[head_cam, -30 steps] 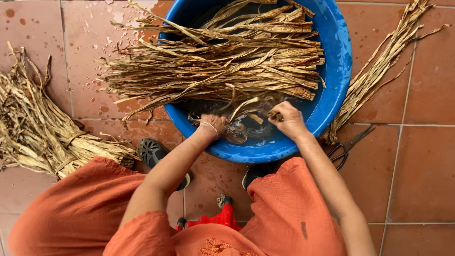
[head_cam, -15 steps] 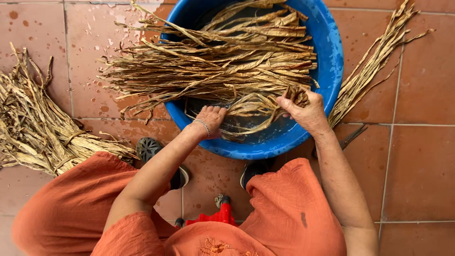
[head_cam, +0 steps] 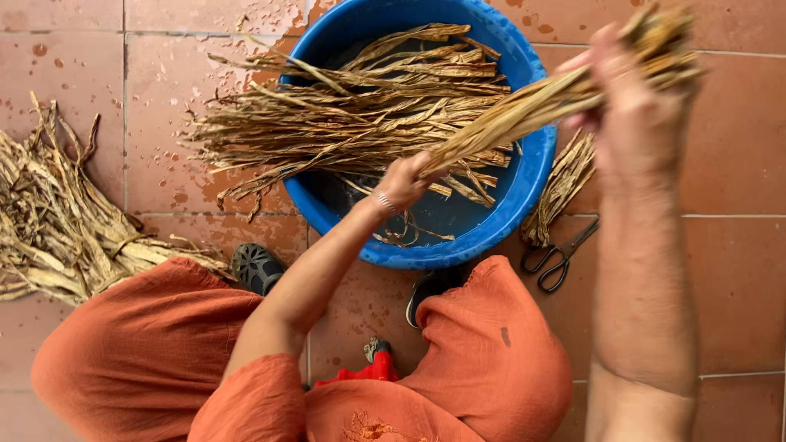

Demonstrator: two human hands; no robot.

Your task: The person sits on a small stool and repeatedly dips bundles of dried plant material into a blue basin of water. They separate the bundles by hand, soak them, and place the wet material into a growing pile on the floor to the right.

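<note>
1. A person in loose orange clothing crouches over a blue basin [head_cam: 524, 196] on a red tiled floor [head_cam: 737, 245], seen from above

2. Half a second ago both hands were low inside the basin, working wet strands. Now the right hand [head_cam: 634, 98] has risen high above the rim, its fingers clenched round a lifted bundle of dried leaf strips [head_cam: 524, 106]

3. The left hand [head_cam: 403, 182] has closed on the lower end of that same bundle, fingers grasping it, so the strips stretch slantwise between the two hands, clear of the water

4. Beyond the left fingers a larger soaking heap [head_cam: 352, 115] lies across the basin

5. Below the right fingers, black scissors [head_cam: 561, 255] lie on the floor; far left of both hands sits a dry pile [head_cam: 57, 221]
</note>
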